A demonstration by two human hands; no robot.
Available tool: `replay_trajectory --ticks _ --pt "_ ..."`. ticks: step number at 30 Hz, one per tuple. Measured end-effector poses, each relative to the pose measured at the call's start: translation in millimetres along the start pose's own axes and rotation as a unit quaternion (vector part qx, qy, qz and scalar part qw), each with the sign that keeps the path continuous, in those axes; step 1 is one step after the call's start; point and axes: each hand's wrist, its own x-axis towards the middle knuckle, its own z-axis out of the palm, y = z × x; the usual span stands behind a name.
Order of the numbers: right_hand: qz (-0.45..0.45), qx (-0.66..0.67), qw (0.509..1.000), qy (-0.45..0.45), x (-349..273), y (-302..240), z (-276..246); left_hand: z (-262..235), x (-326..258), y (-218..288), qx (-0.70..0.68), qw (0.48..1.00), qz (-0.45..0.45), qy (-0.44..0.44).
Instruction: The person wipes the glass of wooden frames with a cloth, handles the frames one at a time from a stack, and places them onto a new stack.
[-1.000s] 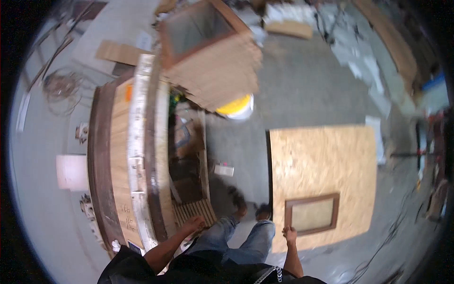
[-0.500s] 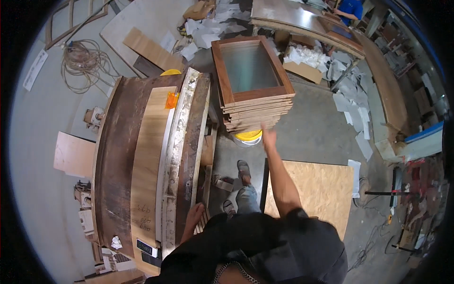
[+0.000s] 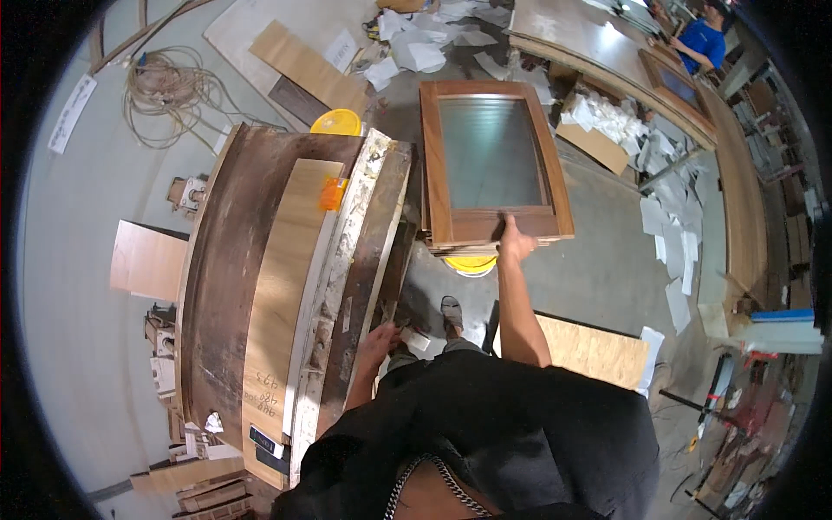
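Observation:
A stack of brown wooden cabinet doors stands ahead of me; the top cabinet door [image 3: 449, 165] has a greenish glass pane. My right hand [image 3: 517, 241] is closed on its near rail, with a digit on the upper face and the rest of the grip partly hidden. Beneath the stack's near edge shows a yellow-lidded bucket [image 3: 473, 265]. My left hand [image 3: 378, 341] hangs low beside the right edge of the long worn workbench [image 3: 227, 260], its fingers partly bent and not clear enough to read.
On the bench lie a long wooden board [image 3: 279, 269] and an orange piece [image 3: 333, 193]. A speckled wooden panel [image 3: 598, 345] lies to the right. Paper scraps [image 3: 680, 225] litter the floor. At a far table [image 3: 581, 33], a person in blue [image 3: 702, 43] stands.
My right hand has gone from beside the stack's near corner onto the top cabinet door's near rail. My body has moved closer to the stack, and the view has shifted.

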Motion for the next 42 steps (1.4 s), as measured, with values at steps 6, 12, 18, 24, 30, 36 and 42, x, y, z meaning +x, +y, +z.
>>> replay_trajectory --ticks 6,12,18,24,30,36,42 --pt "0.081 0.305 0.939 -0.137 -5 73 -93 72 68 84 -0.101 0.986 0.01 -0.134" --pt "0.046 0.153 0.987 0.0 19 131 -235 139 127 128 -0.168 0.95 -0.111 -0.239" --pt "0.058 -0.026 0.986 0.155 40 180 -300 191 78 103 -0.224 0.956 -0.083 -0.172" --pt "-0.01 0.007 1.0 0.027 -14 124 -263 88 -38 157 -0.255 0.932 -0.012 -0.257" --pt "-0.221 0.064 0.959 -0.168 -96 18 -169 -103 -134 156 -0.277 0.921 0.27 -0.055" --pt "-0.426 -0.06 0.831 -0.352 -173 -53 -12 -221 -223 61 -0.219 0.95 0.193 0.114" --pt "-0.476 -0.223 0.7 -0.483 -333 -41 154 -286 -237 -56 -0.118 0.888 0.166 0.412"
